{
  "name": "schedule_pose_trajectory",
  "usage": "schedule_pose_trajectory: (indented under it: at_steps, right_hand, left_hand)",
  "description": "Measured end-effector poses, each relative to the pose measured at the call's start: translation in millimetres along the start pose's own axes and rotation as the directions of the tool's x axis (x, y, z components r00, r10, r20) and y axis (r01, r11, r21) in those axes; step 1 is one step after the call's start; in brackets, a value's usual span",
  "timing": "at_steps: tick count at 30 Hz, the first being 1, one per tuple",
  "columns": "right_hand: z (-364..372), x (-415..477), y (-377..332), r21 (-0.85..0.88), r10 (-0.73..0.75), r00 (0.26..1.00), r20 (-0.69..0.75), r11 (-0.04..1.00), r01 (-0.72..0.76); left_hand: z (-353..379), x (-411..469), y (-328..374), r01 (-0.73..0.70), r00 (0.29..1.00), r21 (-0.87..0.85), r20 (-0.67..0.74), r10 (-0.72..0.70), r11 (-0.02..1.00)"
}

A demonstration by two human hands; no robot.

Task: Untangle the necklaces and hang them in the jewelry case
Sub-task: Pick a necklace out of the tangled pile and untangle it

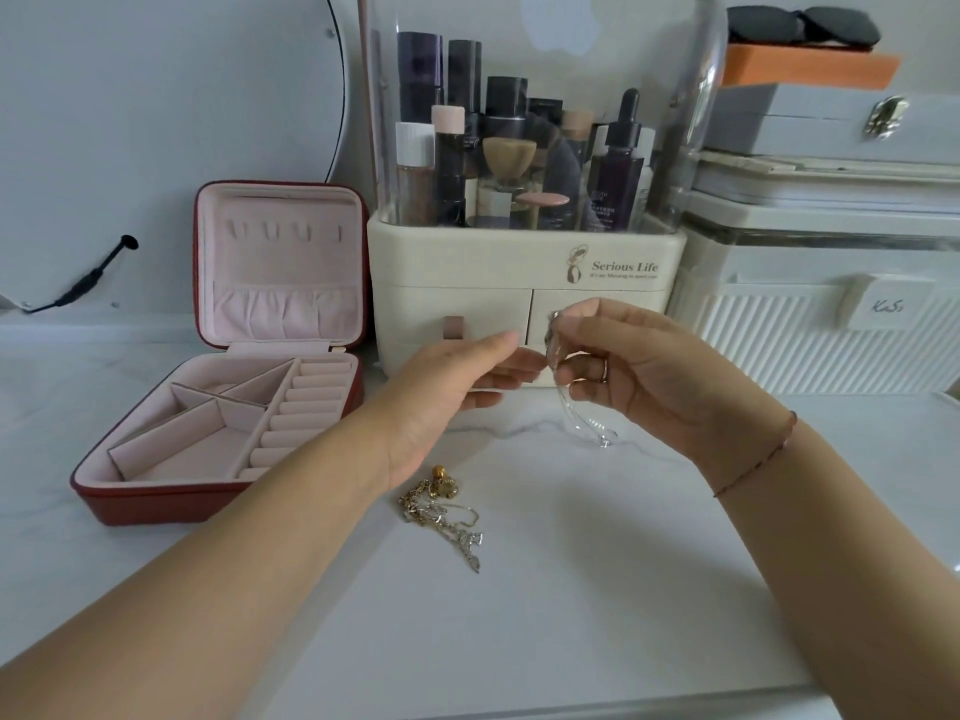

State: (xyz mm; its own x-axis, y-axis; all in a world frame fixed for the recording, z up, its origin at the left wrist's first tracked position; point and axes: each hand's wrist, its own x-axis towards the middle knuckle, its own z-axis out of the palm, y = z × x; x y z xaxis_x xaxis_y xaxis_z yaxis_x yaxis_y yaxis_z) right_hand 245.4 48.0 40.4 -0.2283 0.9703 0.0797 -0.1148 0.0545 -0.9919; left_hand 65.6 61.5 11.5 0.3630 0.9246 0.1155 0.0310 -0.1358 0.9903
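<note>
Head: R hand (654,376) pinches silver necklace (601,440), thin, blurred, hard to trace

bare forearms, ring (603,370), thin beaded bracelet (759,463)

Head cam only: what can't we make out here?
1. Silver necklace: thin and blurred; clasp hidden by right hand fingers, head view.
2. Tangled pile on table: chain count unreadable, links too small, head view.
3. Hooks in jewelry case lid: too small to tell shape, head view.
</note>
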Motion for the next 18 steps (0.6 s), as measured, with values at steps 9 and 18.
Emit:
schedule_pose_trajectory:
  at_steps: [9, 18]
  right_hand:
    - [4, -2, 3, -0.305, -0.062, 0.997, 0.047, 0.95, 0.073]
    - [11, -4, 4, -0.462, -0.071, 0.997, 0.026, 0.884, 0.075]
  left_hand:
    - [2, -3, 2, 0.09, 0.996, -0.08, -0.011, -0.091, 0.993]
    - [-2, 0, 2, 0.117, 0.992, -0.289, -0.014, -0.126, 0.95]
